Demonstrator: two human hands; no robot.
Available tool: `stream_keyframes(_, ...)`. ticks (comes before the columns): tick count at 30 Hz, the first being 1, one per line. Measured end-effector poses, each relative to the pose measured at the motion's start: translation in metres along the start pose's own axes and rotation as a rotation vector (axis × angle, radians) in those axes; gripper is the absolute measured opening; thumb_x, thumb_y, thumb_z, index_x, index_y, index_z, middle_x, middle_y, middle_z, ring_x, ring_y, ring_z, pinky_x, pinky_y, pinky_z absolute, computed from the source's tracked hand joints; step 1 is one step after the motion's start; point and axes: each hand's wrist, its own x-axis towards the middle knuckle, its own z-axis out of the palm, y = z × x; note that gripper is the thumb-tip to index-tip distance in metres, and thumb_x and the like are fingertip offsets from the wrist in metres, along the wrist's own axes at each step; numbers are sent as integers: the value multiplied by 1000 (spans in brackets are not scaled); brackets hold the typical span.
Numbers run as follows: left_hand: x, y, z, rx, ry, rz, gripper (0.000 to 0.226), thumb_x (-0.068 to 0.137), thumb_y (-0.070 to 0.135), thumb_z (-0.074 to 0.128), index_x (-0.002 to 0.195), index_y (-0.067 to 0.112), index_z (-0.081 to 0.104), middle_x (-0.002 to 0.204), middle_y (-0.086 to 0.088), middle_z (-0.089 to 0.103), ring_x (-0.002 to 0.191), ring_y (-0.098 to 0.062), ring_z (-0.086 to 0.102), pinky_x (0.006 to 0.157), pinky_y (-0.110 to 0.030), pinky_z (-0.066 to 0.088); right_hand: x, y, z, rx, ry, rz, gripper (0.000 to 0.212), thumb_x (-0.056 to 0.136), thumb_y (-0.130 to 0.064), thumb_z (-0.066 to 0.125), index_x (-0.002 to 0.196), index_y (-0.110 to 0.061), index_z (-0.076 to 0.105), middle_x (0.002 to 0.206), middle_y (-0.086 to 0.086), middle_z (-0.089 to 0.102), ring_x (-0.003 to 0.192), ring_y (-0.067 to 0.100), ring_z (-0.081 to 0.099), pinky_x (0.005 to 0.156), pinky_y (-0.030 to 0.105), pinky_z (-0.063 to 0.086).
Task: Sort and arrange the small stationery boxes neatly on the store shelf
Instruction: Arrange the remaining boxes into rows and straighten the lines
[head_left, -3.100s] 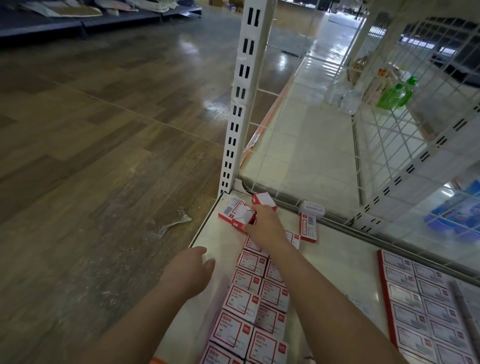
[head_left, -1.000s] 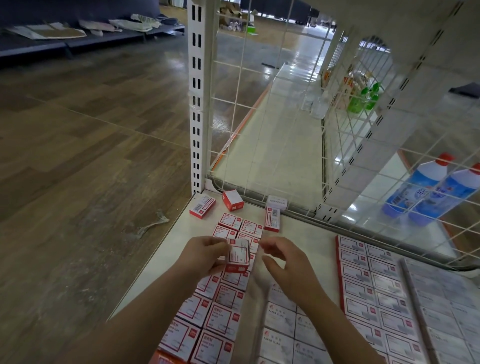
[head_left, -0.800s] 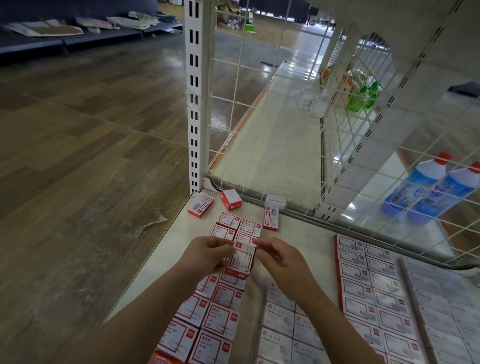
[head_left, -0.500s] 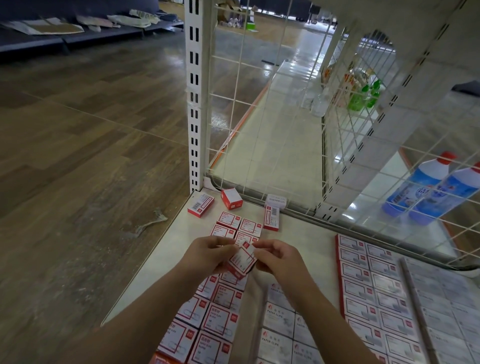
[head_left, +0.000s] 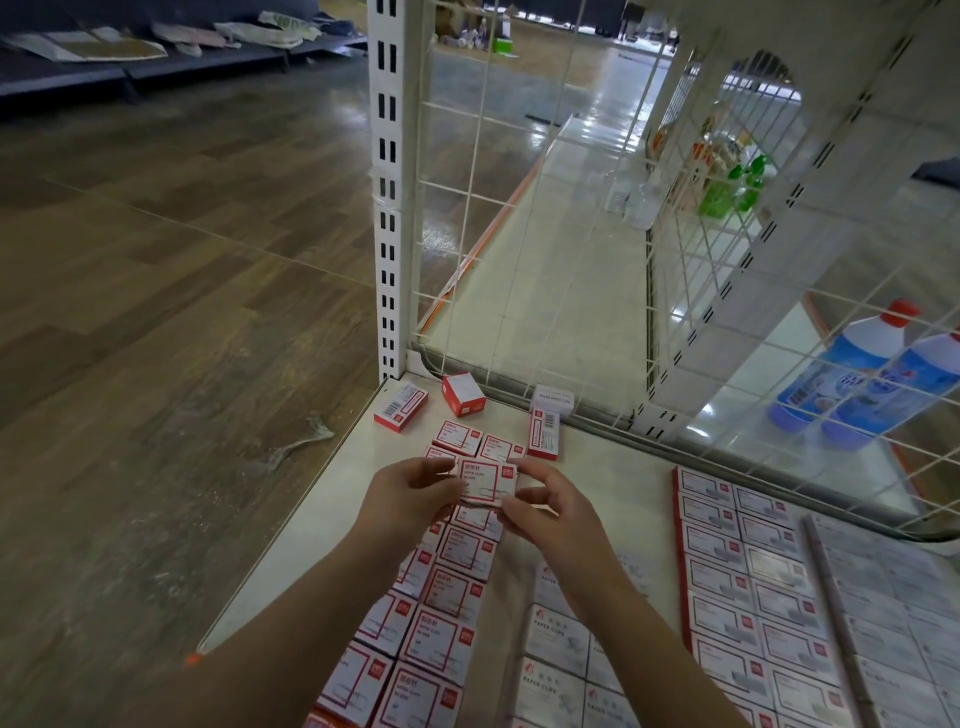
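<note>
A small red-and-white stationery box (head_left: 487, 482) is held face up between both hands, just above a two-wide column of matching boxes (head_left: 451, 597) laid flat on the white shelf (head_left: 311, 530). My left hand (head_left: 410, 493) pinches its left edge and my right hand (head_left: 545, 506) pinches its right edge. Loose boxes lie at the back: one barcode-up (head_left: 401, 407), one tilted (head_left: 463, 394), one on its side (head_left: 544, 432).
Rows of white paper-clip boxes (head_left: 561, 649) and red-edged boxes (head_left: 737, 587) fill the shelf to the right. A wire grid panel (head_left: 519, 218) and slotted upright (head_left: 387, 208) close the back. Blue bottles (head_left: 862, 374) stand behind the grid. Wooden floor lies left.
The box passed from my right hand's reach at the back pile to both hands near the column. Over the last second it turned from tilted to flat, face up.
</note>
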Motion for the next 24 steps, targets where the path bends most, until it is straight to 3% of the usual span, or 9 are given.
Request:
stream_keyframes(3,-2,-1,-1,36,-31,27,20,88,5,57,102,18,64,86,6,64,94,-19,63,92,-34,50,-1,1,-3,-9,-37,-26,36,87,-10,61,114,-32,51,103,1,63,93,11,62,65,15,53)
stream_keyframes(6,-2,-2,-2,96,-54,67,22,89,8,57,87,29,62,96,6,63,102,-20,59,96,-37,46,-1,3,-4,-27,-31,-61,36,87,-8,60,109,-35,49,104,-2,63,96,9,61,65,13,52)
stream_keyframes(10,0,-4,1,146,-64,93,24,90,9,56,111,19,63,106,6,62,99,-14,56,77,-23,42,0,4,-7,-30,-38,-63,37,87,-7,59,110,-35,48,102,-6,62,96,8,61,68,13,52)
stream_keyframes(17,9,-7,3,212,-55,109,31,90,11,57,120,17,59,119,0,62,99,-13,57,66,-15,45,5,11,-9,-46,-22,-44,35,87,-8,60,112,-31,51,100,-4,65,93,10,64,74,18,54)
stream_keyframes(22,24,-9,3,420,14,172,37,94,21,52,131,20,50,135,-2,51,116,-17,53,75,-20,46,19,14,-7,-107,54,-20,32,88,-14,60,116,-25,50,103,-1,64,94,10,63,78,22,54)
stream_keyframes(24,31,-8,1,535,39,175,40,95,26,49,135,23,46,142,-1,44,122,-19,50,80,-23,49,29,13,-7,-146,83,-30,30,88,-14,60,114,-25,50,101,-4,63,90,6,62,72,16,53)
